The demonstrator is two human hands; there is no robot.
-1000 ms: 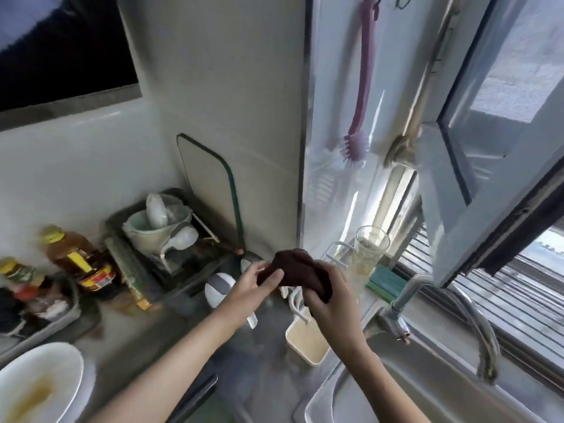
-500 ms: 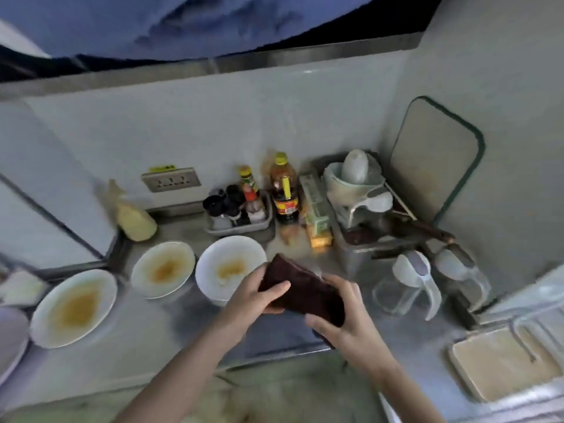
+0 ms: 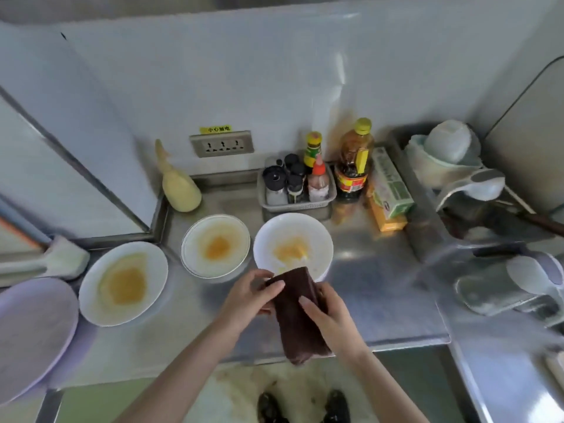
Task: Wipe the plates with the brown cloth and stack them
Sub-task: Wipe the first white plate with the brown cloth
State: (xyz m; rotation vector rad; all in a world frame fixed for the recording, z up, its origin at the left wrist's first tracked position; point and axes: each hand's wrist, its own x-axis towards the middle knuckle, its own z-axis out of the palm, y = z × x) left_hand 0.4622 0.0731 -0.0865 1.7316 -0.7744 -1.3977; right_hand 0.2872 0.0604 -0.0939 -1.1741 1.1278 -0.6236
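Head view, looking down on a steel counter [image 3: 381,288]: we recorded both hands holding the brown cloth [image 3: 297,312] above the counter's front edge. Left hand [image 3: 247,297] gripped the upper left corner of the cloth, thumb laid across the top of the fabric and fingers curled beneath it. Right hand [image 3: 328,315] clasped the cloth from the right, fingers wrapped over its face. Cloth was folded into a long strip, its lower end hanging free past the counter edge, its top end overlapping the near rim of a white bowl [image 3: 317,236]; whether it touched the rim, we could not tell. That bowl held a yellow smear at its centre. Just left of it sat a smaller white plate [image 3: 195,257] with an orange stain, and further left a larger white plate [image 3: 152,279] with a broad brownish-yellow stain. At the far left edge we noted a pale lilac plate [image 3: 33,334], partly out of view, its rim close beside the large plate. None of the plates were stacked. Behind the bowl stood a small basket [image 3: 268,203] of condiment bottles, an oil bottle [image 3: 355,160] with a yellow cap, and a green and yellow box [image 3: 390,190]. We logged a wall socket [image 3: 222,144] above the counter, with a yellow label over it.
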